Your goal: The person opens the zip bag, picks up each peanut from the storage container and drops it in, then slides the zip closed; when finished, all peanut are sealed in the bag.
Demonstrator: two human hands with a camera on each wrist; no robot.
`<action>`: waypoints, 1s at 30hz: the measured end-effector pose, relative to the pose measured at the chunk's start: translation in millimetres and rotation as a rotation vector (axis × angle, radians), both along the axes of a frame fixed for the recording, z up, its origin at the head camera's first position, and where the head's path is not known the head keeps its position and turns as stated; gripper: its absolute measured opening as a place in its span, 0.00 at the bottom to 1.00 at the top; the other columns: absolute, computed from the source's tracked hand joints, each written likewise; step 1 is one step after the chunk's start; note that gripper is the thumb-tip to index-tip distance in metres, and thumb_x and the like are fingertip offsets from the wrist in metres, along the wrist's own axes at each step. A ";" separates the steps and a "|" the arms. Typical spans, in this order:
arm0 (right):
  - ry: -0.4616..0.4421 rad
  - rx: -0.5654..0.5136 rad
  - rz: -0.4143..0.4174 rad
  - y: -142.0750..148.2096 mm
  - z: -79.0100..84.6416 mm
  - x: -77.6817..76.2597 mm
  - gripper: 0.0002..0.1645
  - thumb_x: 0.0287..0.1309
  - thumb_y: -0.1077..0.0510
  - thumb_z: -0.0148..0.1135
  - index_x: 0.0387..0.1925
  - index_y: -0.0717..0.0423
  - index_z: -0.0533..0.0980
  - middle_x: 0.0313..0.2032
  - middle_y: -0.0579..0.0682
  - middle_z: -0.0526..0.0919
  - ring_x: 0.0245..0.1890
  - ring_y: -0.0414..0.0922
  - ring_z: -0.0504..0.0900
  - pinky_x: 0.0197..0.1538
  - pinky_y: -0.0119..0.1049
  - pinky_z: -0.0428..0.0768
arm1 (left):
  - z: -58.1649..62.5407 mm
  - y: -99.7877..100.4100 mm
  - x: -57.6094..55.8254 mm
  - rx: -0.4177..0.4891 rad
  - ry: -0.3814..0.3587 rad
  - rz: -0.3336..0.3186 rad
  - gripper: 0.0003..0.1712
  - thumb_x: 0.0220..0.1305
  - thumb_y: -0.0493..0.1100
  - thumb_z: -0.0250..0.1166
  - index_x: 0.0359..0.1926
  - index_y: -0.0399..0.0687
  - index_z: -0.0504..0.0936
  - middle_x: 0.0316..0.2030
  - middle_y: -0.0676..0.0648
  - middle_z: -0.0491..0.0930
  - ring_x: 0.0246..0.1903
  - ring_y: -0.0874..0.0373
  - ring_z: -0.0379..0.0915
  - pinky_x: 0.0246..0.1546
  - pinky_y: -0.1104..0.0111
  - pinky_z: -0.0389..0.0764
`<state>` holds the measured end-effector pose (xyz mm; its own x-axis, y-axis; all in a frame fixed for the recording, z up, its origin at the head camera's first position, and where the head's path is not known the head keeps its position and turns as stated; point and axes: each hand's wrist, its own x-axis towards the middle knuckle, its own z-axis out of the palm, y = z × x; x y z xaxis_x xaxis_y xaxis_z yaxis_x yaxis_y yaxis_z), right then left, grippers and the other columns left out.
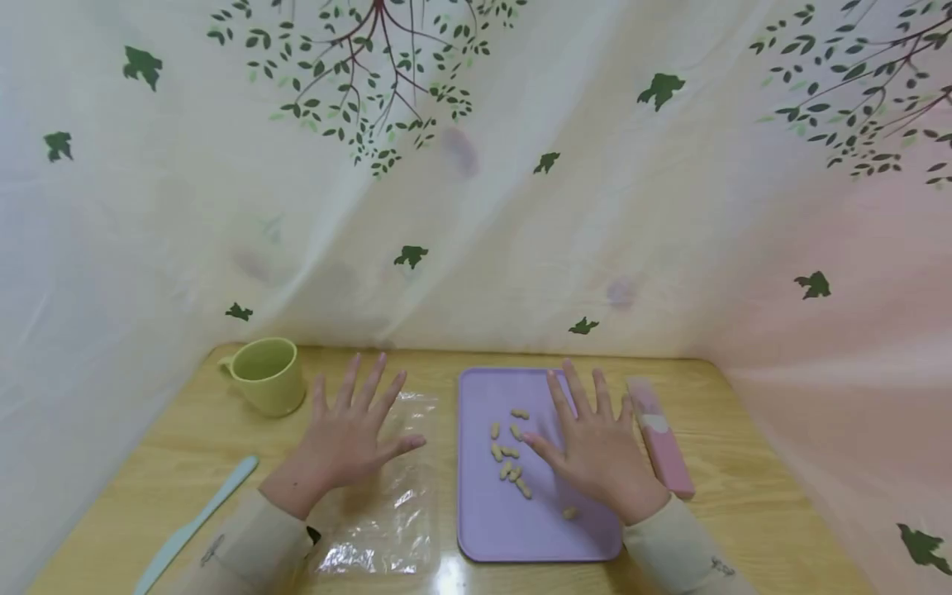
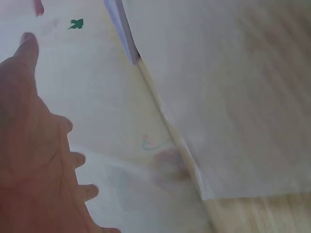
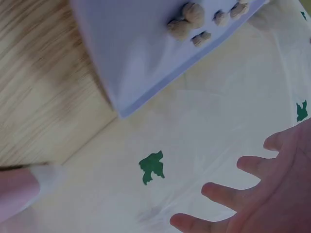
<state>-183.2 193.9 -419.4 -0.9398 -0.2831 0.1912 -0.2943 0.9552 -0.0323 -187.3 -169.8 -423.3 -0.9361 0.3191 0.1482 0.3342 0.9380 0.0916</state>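
Note:
My left hand (image 1: 348, 442) hovers with spread fingers over a clear plastic bag (image 1: 394, 529) that lies flat on the table. Palm down, my right hand (image 1: 598, 454) is held above the right side of a purple tray (image 1: 539, 541), its fingers spread too. Several peanuts (image 1: 510, 452) in their shells lie scattered on the tray, mostly left of the right hand. Neither hand holds anything. In the left wrist view the palm (image 2: 34, 145) shows beside the bag (image 2: 218, 97); the right wrist view shows the other palm (image 3: 272, 194) apart from the tray (image 3: 131, 58).
A green mug (image 1: 269, 380) stands at the back left of the wooden table (image 1: 357, 359). A pale blue knife-shaped utensil (image 1: 197, 522) lies at the front left. Right of the tray lies a long pink box (image 1: 665, 450). A printed cloth (image 1: 491, 273) hangs behind the table.

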 end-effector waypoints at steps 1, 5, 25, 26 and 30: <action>-0.004 -0.007 0.002 -1.3 0.6 -0.3 0.58 0.71 0.19 0.44 0.87 0.46 0.47 0.87 0.55 0.46 0.85 0.71 0.47 0.75 0.86 0.54 | -0.3 -1.4 -4.0 -0.009 -0.005 -0.002 0.56 0.68 0.83 0.50 0.87 0.62 0.51 0.88 0.44 0.41 0.86 0.32 0.36 0.78 0.20 0.39; 0.012 -0.043 0.045 -7.3 4.9 -0.9 0.56 0.73 0.22 0.47 0.87 0.49 0.49 0.85 0.58 0.56 0.81 0.70 0.59 0.66 0.82 0.72 | 1.4 -6.0 -23.8 -0.063 -0.076 0.002 0.54 0.71 0.83 0.47 0.86 0.61 0.52 0.86 0.44 0.51 0.85 0.33 0.46 0.76 0.19 0.48; -0.044 -0.106 0.131 -33.9 13.3 6.4 0.47 0.79 0.27 0.43 0.81 0.54 0.64 0.76 0.63 0.71 0.67 0.69 0.78 0.63 0.71 0.82 | -7.5 -19.9 -62.1 -0.003 -0.322 0.069 0.33 0.84 0.59 0.50 0.74 0.40 0.66 0.76 0.35 0.65 0.77 0.30 0.58 0.74 0.25 0.61; -0.048 -0.108 0.131 -35.2 13.5 7.4 0.46 0.79 0.27 0.43 0.81 0.54 0.64 0.76 0.63 0.71 0.68 0.69 0.78 0.63 0.72 0.82 | -8.7 -20.7 -62.2 -0.010 -0.319 0.073 0.33 0.84 0.59 0.51 0.74 0.39 0.66 0.75 0.35 0.66 0.76 0.30 0.58 0.74 0.25 0.61; -0.048 -0.106 0.131 -39.0 14.2 9.8 0.45 0.79 0.28 0.43 0.80 0.53 0.64 0.77 0.64 0.70 0.69 0.69 0.76 0.63 0.75 0.80 | -10.7 -22.7 -61.5 -0.014 -0.328 0.076 0.31 0.84 0.56 0.52 0.72 0.39 0.67 0.73 0.34 0.67 0.75 0.29 0.58 0.74 0.24 0.60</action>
<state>-173.4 154.9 -405.2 -0.9048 -0.3847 0.1827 -0.4121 0.8991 -0.1475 -248.8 -192.5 -434.0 -0.9542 0.2468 -0.1692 0.2185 0.9610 0.1694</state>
